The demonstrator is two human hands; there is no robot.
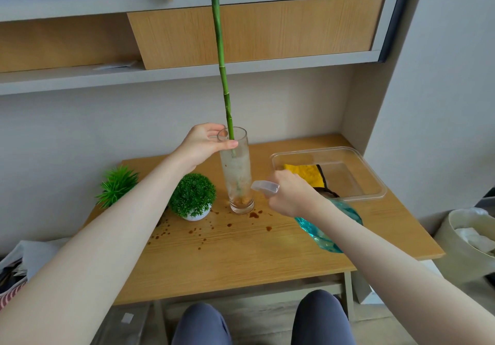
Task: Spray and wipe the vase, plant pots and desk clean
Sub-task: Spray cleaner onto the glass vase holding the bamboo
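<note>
A tall clear glass vase (237, 173) stands upright on the wooden desk (241, 248), with a long green bamboo stalk (221, 58) rising out of it. My left hand (205, 142) grips the vase at its rim. My right hand (292, 194) holds a spray bottle (325, 227) with blue liquid, its white nozzle (263, 185) pointing at the vase's lower part from close by. The vase's side looks wet and cloudy. A round green plant in a white pot (192, 197) stands just left of the vase. A spiky green plant (117, 184) sits further left.
Brown stains (230, 224) dot the desk around the vase and in front of it. A clear plastic tray (359, 184) at the back right holds a yellow cloth (305, 174). Shelves hang above. A bin (468, 240) stands right of the desk, bags to the left.
</note>
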